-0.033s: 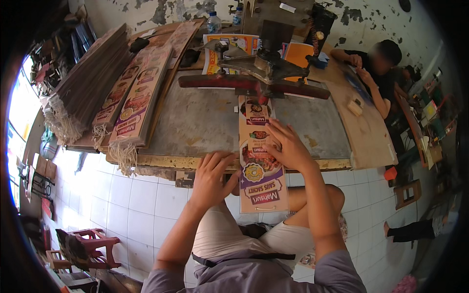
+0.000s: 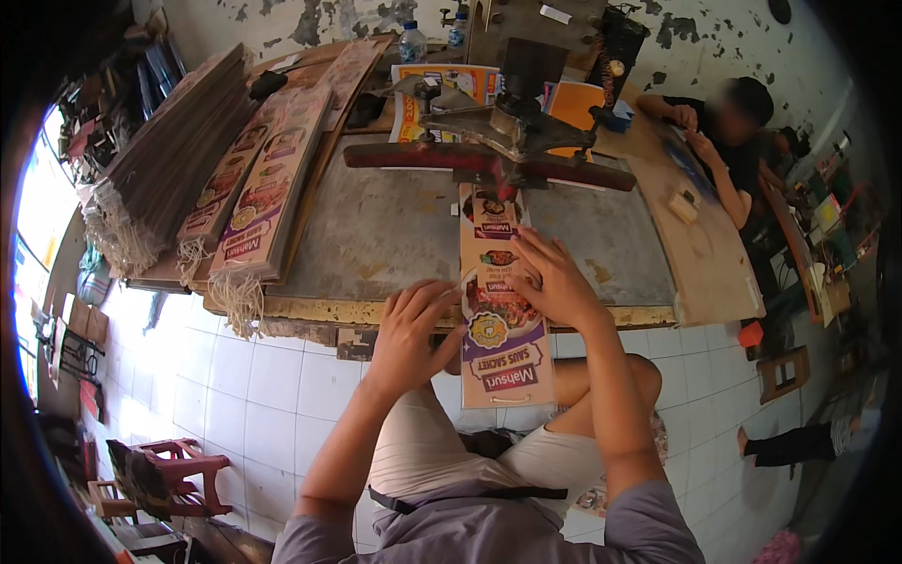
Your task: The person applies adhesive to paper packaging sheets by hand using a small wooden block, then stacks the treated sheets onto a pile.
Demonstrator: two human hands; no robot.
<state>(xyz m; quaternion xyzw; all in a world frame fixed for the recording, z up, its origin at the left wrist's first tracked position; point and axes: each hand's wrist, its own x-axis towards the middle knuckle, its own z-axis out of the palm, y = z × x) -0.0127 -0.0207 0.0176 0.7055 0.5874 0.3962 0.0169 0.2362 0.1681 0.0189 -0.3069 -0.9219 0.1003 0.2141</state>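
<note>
1. While the right hand (image 2: 564, 289) lies spread on the strip (image 2: 512, 346), the left hand (image 2: 407, 327), loosely uncurled, sits just beside its left edge.
2. Lengthwise, the strip runs straight away from the body, overhanging the bench (image 2: 376, 221), toward the press (image 2: 404, 156).

On the worktop (image 2: 291, 307), a card strip (image 2: 498, 320) overhangs the front edge, its far end at the press (image 2: 507, 122). Left of it lie strip stacks (image 2: 268, 188); water bottles (image 2: 412, 44) stand behind; a block (image 2: 684, 206) lies right.
</note>
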